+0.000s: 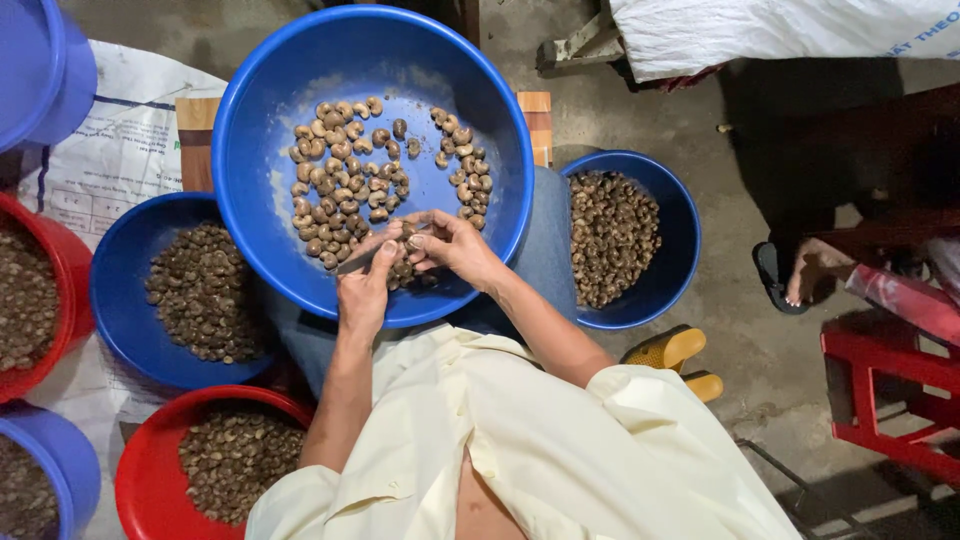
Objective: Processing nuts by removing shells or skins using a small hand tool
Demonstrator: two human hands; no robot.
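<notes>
I'm looking down into the big basin (260, 130) on the lap, and both hands meet at its six o'clock edge. My left hand (362, 290) has its grip closed on a small knife (358, 262), blade lying flat toward nine o'clock. My right hand (455, 248) pinches one nut (408, 232) narrowly between thumb and fingertips, right against the blade. The nuts (340, 180) not yet handled lie across the basin's middle and at two o'clock, a fair pile, so by my reckoning plenty is left. Done work looks further along: the bowl (675, 215) at three o'clock is well filled, the blue bowl (115, 300) at nine o'clock too, and the red bowl (145, 480) at seven o'clock.
</notes>
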